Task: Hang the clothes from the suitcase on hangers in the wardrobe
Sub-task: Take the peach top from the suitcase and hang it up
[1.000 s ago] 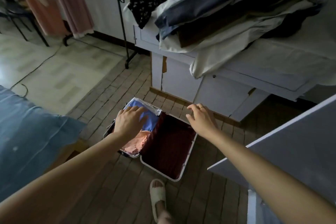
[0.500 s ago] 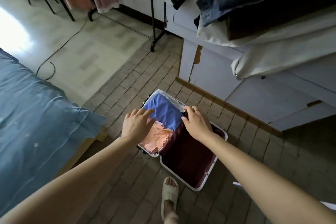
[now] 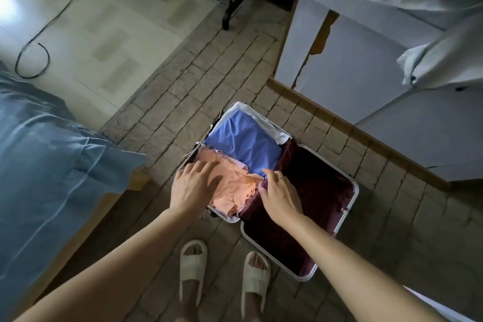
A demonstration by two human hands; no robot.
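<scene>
An open suitcase [image 3: 350,204] with a silver rim lies on the brick floor. Its right half shows bare dark red lining. The left half holds folded clothes: a blue garment [image 3: 245,144] at the far end, white cloth [image 3: 271,128] beneath it, and a peach garment [image 3: 235,188] at the near end. My left hand [image 3: 193,187] rests with fingers spread on the left part of the peach garment. My right hand [image 3: 279,195] touches the garment's right edge beside the lining, fingers bent slightly. Neither hand visibly grips cloth.
A bed with a blue sheet [image 3: 47,154] fills the left. Grey cabinets [image 3: 371,81] with white cloth hanging over them stand at the right. A black rack foot [image 3: 230,8] and a black cable [image 3: 34,60] lie on the far floor. My slippered feet [image 3: 222,274] stand near the suitcase.
Both hands have moved from the blue garment toward me onto the peach garment. The view has tilted further down, so my feet now show.
</scene>
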